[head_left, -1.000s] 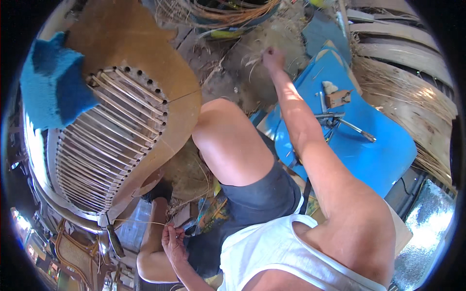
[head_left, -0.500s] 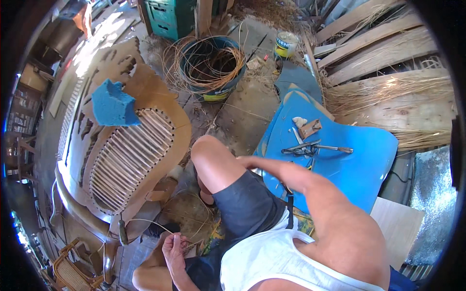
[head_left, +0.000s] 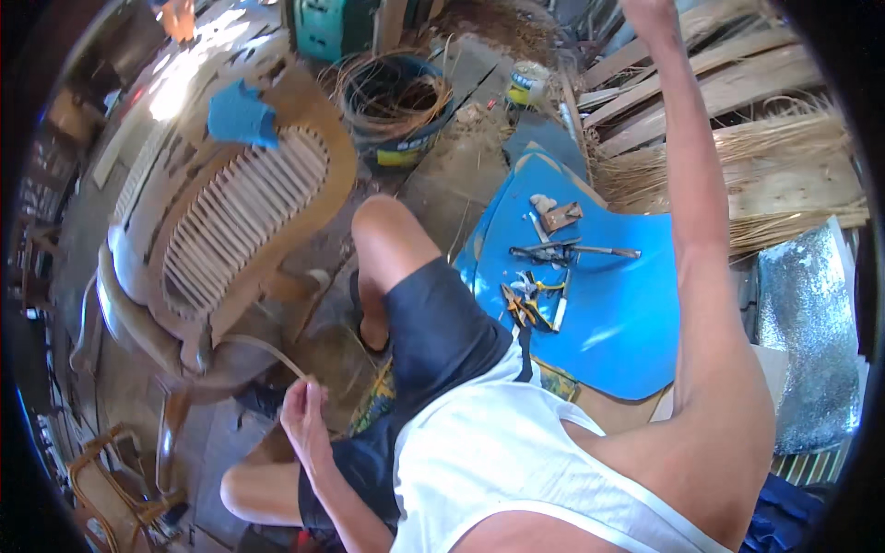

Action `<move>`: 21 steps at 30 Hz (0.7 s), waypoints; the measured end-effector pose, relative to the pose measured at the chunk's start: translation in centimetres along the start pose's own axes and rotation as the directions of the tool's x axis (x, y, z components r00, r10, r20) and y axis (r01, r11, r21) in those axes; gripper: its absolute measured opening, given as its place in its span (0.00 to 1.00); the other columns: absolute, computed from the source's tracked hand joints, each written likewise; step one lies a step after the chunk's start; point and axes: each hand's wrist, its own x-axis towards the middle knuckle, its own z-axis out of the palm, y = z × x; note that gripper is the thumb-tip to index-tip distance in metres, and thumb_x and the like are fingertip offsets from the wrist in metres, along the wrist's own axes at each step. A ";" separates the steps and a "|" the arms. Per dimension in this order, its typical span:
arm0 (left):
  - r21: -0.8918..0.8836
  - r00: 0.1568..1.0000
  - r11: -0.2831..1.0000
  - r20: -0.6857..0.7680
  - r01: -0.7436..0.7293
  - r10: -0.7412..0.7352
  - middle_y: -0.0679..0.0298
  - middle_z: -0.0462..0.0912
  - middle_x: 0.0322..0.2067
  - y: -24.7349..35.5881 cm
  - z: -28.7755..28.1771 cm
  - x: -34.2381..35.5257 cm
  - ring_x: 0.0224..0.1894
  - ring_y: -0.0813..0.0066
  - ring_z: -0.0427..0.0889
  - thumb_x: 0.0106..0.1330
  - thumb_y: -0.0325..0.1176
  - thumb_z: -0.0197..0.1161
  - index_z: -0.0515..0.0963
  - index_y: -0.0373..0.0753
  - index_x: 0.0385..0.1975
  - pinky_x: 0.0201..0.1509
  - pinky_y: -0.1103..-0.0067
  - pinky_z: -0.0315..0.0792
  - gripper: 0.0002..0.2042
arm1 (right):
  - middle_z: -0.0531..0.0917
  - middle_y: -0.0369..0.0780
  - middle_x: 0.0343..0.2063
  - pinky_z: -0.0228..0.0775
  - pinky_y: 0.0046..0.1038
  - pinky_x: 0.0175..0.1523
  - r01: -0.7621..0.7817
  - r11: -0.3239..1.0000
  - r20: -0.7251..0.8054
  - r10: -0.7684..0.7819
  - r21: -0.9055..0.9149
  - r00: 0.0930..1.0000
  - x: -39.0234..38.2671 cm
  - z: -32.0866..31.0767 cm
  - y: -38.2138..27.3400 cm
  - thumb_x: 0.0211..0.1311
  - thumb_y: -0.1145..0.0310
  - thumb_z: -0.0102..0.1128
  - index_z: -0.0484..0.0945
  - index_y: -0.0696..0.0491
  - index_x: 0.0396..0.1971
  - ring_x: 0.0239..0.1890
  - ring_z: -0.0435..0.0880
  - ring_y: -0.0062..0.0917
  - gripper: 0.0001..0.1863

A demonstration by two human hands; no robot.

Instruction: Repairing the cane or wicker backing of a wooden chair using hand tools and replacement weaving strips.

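Observation:
My left hand [head_left: 306, 419] is closed in a pinch on the end of a pale cane strand [head_left: 269, 350]. This strand runs up and left to the lower edge of a carved wooden chair frame [head_left: 336, 170], where a small dark peg-like piece [head_left: 204, 348] stands. Parallel strands [head_left: 244, 221] span the frame's rounded opening. My right hand [head_left: 653, 17] is raised at the top edge, its arm stretched out; the picture cuts off its fingers. Pliers [head_left: 518, 306] with yellow-black and orange-black handles lie on a blue sheet [head_left: 608, 336] at my right.
A blue foam piece [head_left: 241, 112] rests on the chair frame. Beyond my knee stands a dark bucket [head_left: 398, 152] with coiled cane [head_left: 387, 97]. The blue sheet also bears a brush-like tool [head_left: 608, 251] and a small wooden block [head_left: 561, 217]. Long cane bundles [head_left: 784, 138] lie far right.
My right arm has swung from beside my knee up to the top right, uncovering the pliers. My left hand keeps its pinch on the strand. The view has shifted and blurred a little.

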 end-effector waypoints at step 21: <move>0.055 0.962 0.995 0.258 0.082 -0.094 0.68 0.81 0.29 2.1 2.7 -4.6 0.33 0.85 0.76 0.75 0.35 0.60 0.80 0.32 0.44 0.41 0.85 0.70 0.11 | 0.86 0.37 0.30 0.61 0.14 0.24 -0.977 0.057 0.931 -0.321 0.204 0.176 -35.9 21.0 -17.0 0.68 0.69 0.65 0.83 0.53 0.37 0.21 0.74 0.11 0.05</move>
